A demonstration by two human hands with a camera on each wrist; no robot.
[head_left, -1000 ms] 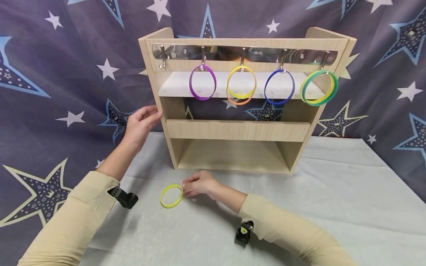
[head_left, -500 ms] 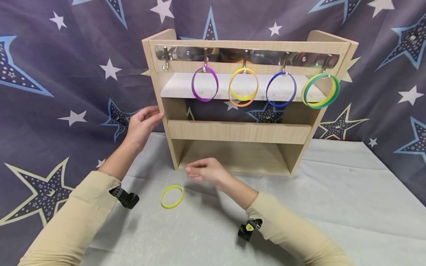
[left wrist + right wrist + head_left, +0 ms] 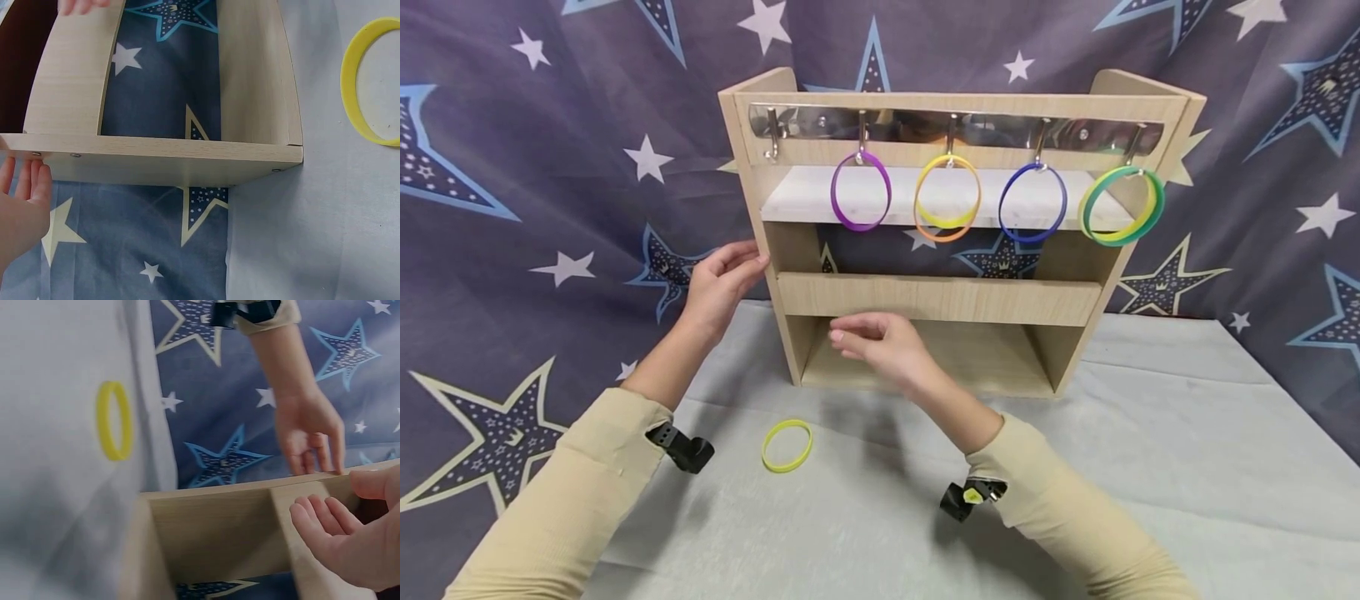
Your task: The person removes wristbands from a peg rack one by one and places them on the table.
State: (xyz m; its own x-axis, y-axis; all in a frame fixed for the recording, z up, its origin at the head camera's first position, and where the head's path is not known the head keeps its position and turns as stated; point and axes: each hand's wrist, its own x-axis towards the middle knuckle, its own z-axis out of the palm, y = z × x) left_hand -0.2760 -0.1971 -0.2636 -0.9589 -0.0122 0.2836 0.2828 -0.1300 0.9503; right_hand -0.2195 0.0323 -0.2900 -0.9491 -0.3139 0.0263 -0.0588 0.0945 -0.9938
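My left hand (image 3: 718,287) rests its fingertips on the left side panel of a light wooden shelf unit (image 3: 940,298), near mid-height. In the left wrist view the left hand's fingers (image 3: 42,181) lie nearly straight against that panel. My right hand (image 3: 883,346) is raised in front of the unit's lower opening with fingers loosely bent and nothing between them. A yellow wristband (image 3: 787,446) lies flat on the cloth, apart from both hands. Along the unit's top, a purple wristband (image 3: 835,200), a yellow-and-orange pair (image 3: 917,200), a blue wristband (image 3: 1002,200) and a green-and-yellow pair (image 3: 1157,204) hang from hooks.
A metal hook rail (image 3: 820,122) spans the unit's top front; its leftmost hook (image 3: 772,133) bears no band. The unit stands on a pale grey cloth (image 3: 1187,442). Behind it hangs a dark star-patterned curtain (image 3: 587,225).
My right hand has left the yellow wristband's side and risen up and slightly right, in front of the unit. The wristband stayed on the cloth. My left hand has kept its place.
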